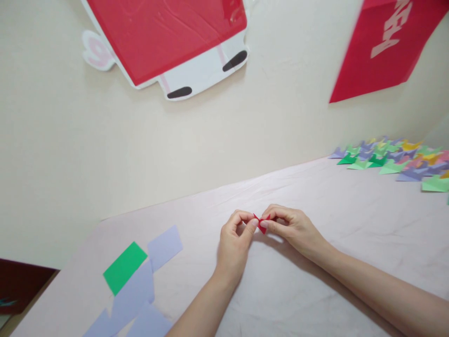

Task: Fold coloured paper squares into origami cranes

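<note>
A small folded piece of red paper (261,224) is pinched between both hands above the pale pink table (315,201). My left hand (235,245) grips its left side with thumb and curled fingers. From the right, my right hand (291,229) pinches the other side, fingers closed. Most of the paper is hidden by the fingertips.
Flat paper strips lie at the front left: one green (125,267) and several lavender (149,276). A pile of folded paper pieces (403,161) in green, purple, yellow and pink sits at the far right. Red and white decorations (168,37) hang on the cream wall behind.
</note>
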Demonstrator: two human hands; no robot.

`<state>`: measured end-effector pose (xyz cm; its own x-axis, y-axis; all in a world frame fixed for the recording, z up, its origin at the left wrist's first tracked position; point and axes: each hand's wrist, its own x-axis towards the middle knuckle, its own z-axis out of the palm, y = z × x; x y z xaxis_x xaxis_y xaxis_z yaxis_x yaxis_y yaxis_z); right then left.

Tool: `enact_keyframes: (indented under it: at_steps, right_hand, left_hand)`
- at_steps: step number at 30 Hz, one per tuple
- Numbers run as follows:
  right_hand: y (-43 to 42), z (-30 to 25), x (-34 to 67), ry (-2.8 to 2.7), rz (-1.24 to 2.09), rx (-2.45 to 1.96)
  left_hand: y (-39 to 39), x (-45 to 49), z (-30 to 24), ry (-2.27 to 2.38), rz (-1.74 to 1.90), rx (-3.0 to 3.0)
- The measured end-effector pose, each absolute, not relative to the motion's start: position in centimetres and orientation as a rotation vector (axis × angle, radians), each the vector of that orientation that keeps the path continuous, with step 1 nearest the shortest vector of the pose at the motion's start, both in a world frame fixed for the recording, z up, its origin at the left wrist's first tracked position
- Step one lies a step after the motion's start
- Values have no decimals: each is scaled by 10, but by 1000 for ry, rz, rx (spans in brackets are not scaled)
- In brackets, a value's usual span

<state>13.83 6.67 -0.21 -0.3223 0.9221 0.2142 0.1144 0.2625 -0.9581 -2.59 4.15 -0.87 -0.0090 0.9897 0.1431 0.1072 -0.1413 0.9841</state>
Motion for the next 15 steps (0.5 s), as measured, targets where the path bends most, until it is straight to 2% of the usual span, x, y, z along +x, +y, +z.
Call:
enact_keyframes:
  at_steps: [9,15]
  right_hand:
    - [67,-3,137,-1697,1114,-975]
    - [67,2,138,-1654,1209,-1007]
  left_hand:
    - [36,-23,-4,1313,1203,1577]
    - [32,-23,1,1401,1198,1745]
